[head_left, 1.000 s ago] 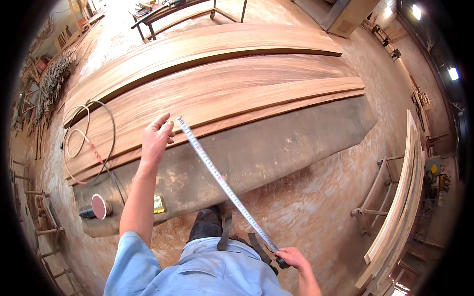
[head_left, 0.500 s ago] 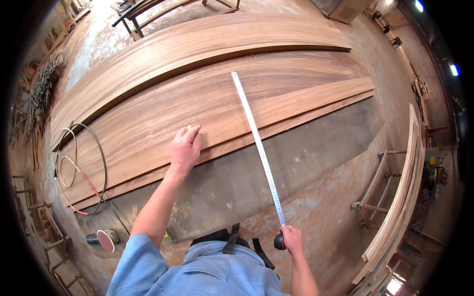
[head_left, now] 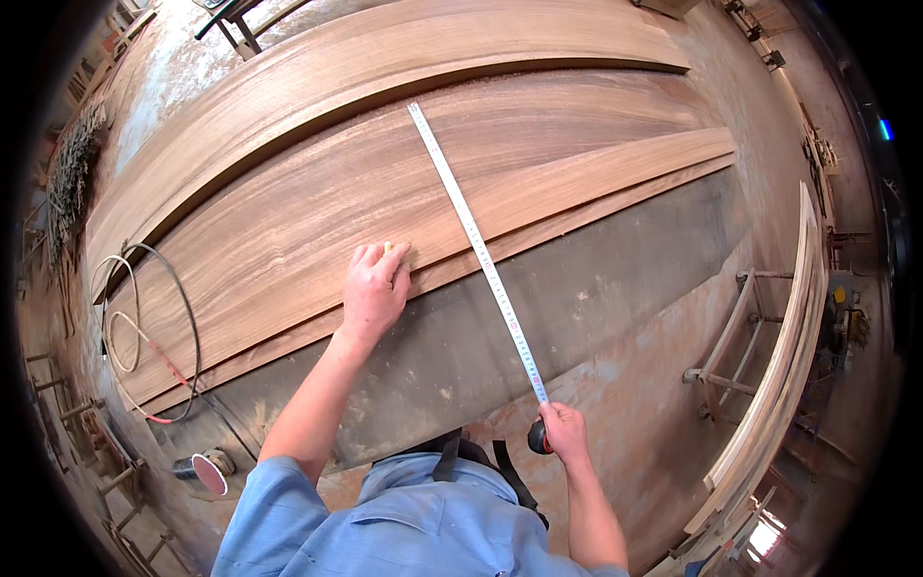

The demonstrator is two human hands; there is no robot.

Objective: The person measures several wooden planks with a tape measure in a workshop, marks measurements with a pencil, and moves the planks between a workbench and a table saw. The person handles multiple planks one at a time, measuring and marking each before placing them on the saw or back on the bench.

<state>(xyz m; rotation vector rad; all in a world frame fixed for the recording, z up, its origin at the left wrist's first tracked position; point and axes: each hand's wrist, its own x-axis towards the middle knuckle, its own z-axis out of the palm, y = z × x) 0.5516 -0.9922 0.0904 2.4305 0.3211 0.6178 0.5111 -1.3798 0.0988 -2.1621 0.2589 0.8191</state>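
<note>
My right hand [head_left: 565, 430] grips a tape measure [head_left: 537, 437] with a black and red case. Its white blade [head_left: 468, 223] stretches up and left across the wooden boards, the free end lying over the dark-grained middle panel [head_left: 317, 192]. Over the near edge of that panel, my left hand [head_left: 375, 296] is closed in a pinch on a small pale-yellow stub [head_left: 388, 247]. Whether the stub is chalk or a pencil end cannot be made out. A narrower board [head_left: 615, 173] lies along the panel's near side, on a dark grey tabletop [head_left: 615, 274].
A raised wooden panel [head_left: 404, 48] lies on the far side. At left are a looped hose or cable [head_left: 197, 327] and a disc sander [head_left: 210, 473] with a round pad. Long boards [head_left: 784, 365] rest on a metal rack [head_left: 726, 370] at right.
The tape blade's far end has moved left and farther away across the panel. My left hand has shifted slightly right, and my right hand slightly up. The view has moved somewhat too.
</note>
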